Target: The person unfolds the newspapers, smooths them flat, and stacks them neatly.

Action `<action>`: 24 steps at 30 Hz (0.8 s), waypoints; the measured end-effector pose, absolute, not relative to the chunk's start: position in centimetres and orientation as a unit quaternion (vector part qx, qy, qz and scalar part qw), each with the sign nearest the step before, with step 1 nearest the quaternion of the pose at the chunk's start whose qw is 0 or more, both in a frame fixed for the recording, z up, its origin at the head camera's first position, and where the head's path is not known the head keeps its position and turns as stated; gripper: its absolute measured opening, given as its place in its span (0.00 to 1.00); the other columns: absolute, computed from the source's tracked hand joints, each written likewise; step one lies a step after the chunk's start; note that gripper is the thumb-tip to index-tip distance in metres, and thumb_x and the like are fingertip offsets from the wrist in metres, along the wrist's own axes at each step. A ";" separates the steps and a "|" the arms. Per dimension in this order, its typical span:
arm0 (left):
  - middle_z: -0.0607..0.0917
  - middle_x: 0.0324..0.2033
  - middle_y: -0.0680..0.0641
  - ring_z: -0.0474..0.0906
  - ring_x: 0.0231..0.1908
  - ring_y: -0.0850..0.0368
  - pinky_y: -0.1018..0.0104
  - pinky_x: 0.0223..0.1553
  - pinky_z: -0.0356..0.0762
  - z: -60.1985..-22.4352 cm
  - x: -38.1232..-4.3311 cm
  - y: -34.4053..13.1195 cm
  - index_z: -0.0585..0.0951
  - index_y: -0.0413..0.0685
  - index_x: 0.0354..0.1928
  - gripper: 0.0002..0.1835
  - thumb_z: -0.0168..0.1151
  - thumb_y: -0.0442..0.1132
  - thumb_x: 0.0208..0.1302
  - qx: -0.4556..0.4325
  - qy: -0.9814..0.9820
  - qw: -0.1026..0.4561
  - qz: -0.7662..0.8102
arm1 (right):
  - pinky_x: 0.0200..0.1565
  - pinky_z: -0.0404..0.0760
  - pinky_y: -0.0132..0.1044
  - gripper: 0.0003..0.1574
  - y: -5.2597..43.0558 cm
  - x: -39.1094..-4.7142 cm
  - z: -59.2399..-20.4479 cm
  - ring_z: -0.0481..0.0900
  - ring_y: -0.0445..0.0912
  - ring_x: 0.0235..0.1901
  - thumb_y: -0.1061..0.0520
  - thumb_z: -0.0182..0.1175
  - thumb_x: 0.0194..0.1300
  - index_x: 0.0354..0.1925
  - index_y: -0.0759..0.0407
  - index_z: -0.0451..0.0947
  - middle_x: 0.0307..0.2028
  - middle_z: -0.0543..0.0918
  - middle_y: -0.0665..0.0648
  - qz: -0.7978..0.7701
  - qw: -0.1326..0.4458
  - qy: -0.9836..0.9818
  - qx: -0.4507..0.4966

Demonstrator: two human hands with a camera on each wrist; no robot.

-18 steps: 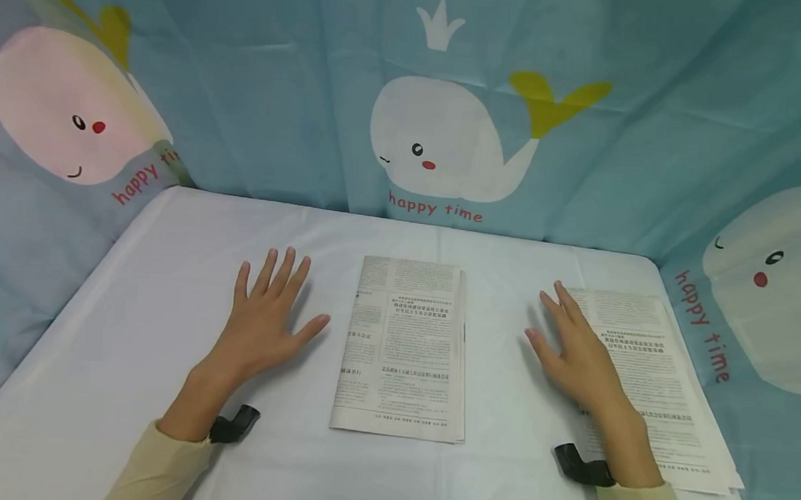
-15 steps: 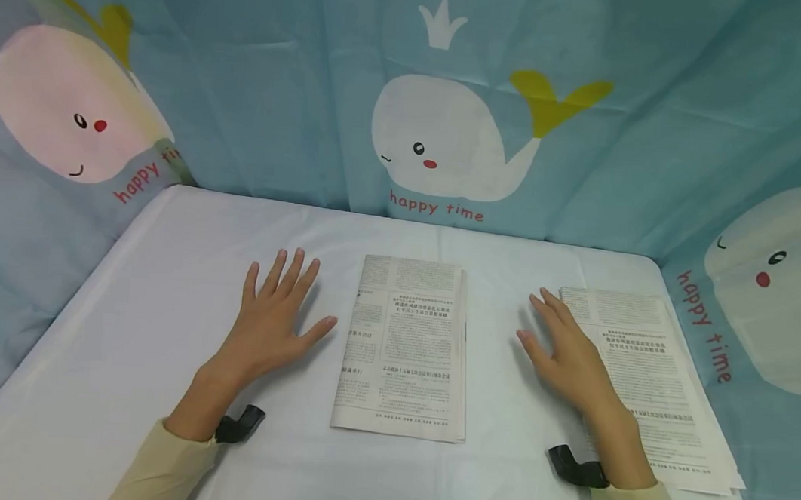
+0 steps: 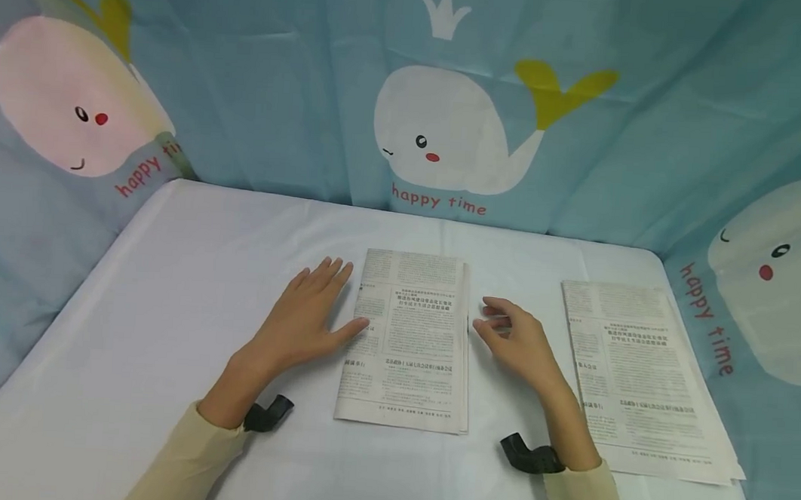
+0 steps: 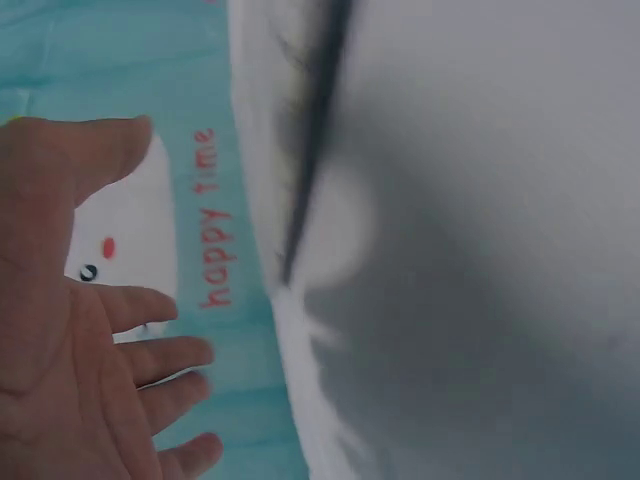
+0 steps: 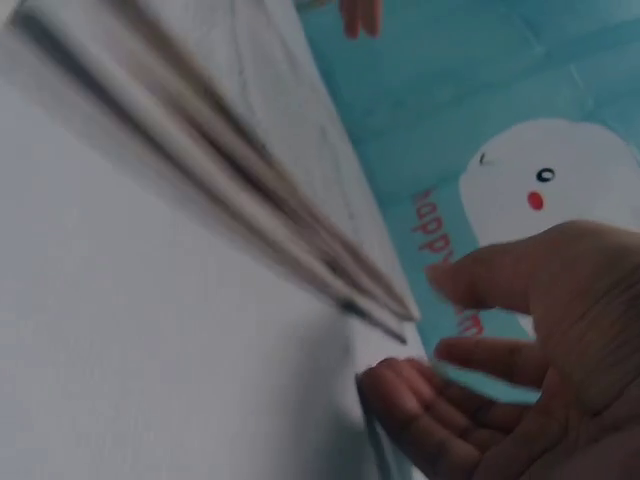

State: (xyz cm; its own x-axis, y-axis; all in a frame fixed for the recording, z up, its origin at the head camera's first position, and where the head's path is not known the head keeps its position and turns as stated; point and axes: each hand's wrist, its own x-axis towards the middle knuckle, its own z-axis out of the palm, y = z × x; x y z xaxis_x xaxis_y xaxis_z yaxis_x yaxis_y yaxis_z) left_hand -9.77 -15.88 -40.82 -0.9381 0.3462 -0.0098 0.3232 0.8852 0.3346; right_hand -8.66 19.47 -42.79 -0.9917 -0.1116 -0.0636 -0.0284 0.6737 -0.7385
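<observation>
A folded newspaper [image 3: 419,341] lies flat in the middle of the white table, its layered edges at the right. My left hand [image 3: 312,313] is at its left side, fingers spread, the thumb overlapping the paper's left edge in the head view. Off its right edge is my right hand [image 3: 518,339], fingers loosely bent and nothing between them. In the right wrist view the layered edge of the newspaper [image 5: 250,170] runs close to the fingers of the right hand [image 5: 500,370]. The left wrist view shows the open palm of the left hand [image 4: 90,370].
A second folded newspaper [image 3: 638,383] lies at the table's right side. Behind the white tabletop [image 3: 131,326] hangs a blue curtain [image 3: 258,107] printed with whales. A black curved piece [image 3: 269,413] is on the left wrist, another black piece [image 3: 531,455] on the right.
Both hands have moved inward to the middle newspaper, the left one rightward and the right one leftward. The right hand has come off the second newspaper, and its fingers bend more. Neither newspaper has moved.
</observation>
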 end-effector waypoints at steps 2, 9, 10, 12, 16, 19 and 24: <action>0.64 0.82 0.40 0.57 0.83 0.41 0.40 0.83 0.53 -40.3 -10.0 -14.9 0.58 0.42 0.83 0.51 0.63 0.66 0.70 0.185 0.966 0.039 0.177 | 0.57 0.86 0.56 0.34 18.7 -8.8 -42.5 0.88 0.60 0.56 0.52 0.65 0.75 0.72 0.64 0.73 0.61 0.86 0.67 -0.407 0.066 0.911 -0.018; 0.76 0.74 0.41 0.74 0.74 0.42 0.44 0.73 0.72 -39.5 -9.8 -12.2 0.68 0.44 0.79 0.42 0.66 0.59 0.72 0.216 0.948 0.051 0.227 | 0.52 0.88 0.50 0.36 16.4 -8.9 -42.4 0.89 0.59 0.53 0.54 0.68 0.70 0.70 0.69 0.73 0.58 0.86 0.69 -0.426 0.084 0.900 0.028; 0.77 0.74 0.41 0.75 0.73 0.43 0.44 0.73 0.73 -39.6 -9.6 -12.0 0.68 0.44 0.79 0.41 0.66 0.58 0.72 0.217 0.947 0.054 0.230 | 0.51 0.89 0.49 0.36 16.2 -8.8 -42.5 0.90 0.59 0.53 0.55 0.69 0.70 0.70 0.69 0.74 0.57 0.87 0.69 -0.427 0.081 0.900 0.034; 0.78 0.72 0.42 0.76 0.72 0.43 0.44 0.72 0.74 -39.9 -9.3 -11.5 0.70 0.44 0.78 0.40 0.66 0.57 0.73 0.220 0.945 0.062 0.235 | 0.50 0.89 0.48 0.36 15.9 -8.7 -42.7 0.90 0.58 0.51 0.56 0.70 0.69 0.69 0.70 0.74 0.55 0.88 0.69 -0.427 0.071 0.900 0.044; 0.79 0.71 0.43 0.77 0.72 0.45 0.46 0.71 0.76 -40.5 -8.9 -10.8 0.70 0.45 0.78 0.38 0.66 0.56 0.73 0.218 0.943 0.083 0.236 | 0.46 0.90 0.44 0.36 15.7 -8.7 -42.9 0.91 0.56 0.47 0.56 0.71 0.68 0.68 0.70 0.75 0.52 0.89 0.68 -0.427 0.066 0.900 0.049; 0.79 0.71 0.43 0.77 0.72 0.46 0.46 0.70 0.77 -40.8 -8.7 -10.6 0.70 0.46 0.78 0.38 0.65 0.56 0.74 0.217 0.943 0.093 0.234 | 0.43 0.88 0.37 0.33 15.6 -8.7 -43.0 0.90 0.53 0.44 0.57 0.69 0.69 0.67 0.70 0.76 0.49 0.89 0.66 -0.438 0.077 0.894 0.045; 0.79 0.72 0.43 0.75 0.73 0.46 0.46 0.72 0.75 -41.0 -8.4 -10.4 0.71 0.47 0.77 0.36 0.65 0.56 0.74 0.210 0.942 0.104 0.239 | 0.39 0.85 0.31 0.27 15.3 -8.6 -43.1 0.87 0.49 0.42 0.59 0.64 0.74 0.66 0.69 0.77 0.49 0.87 0.66 -0.470 0.093 0.877 0.034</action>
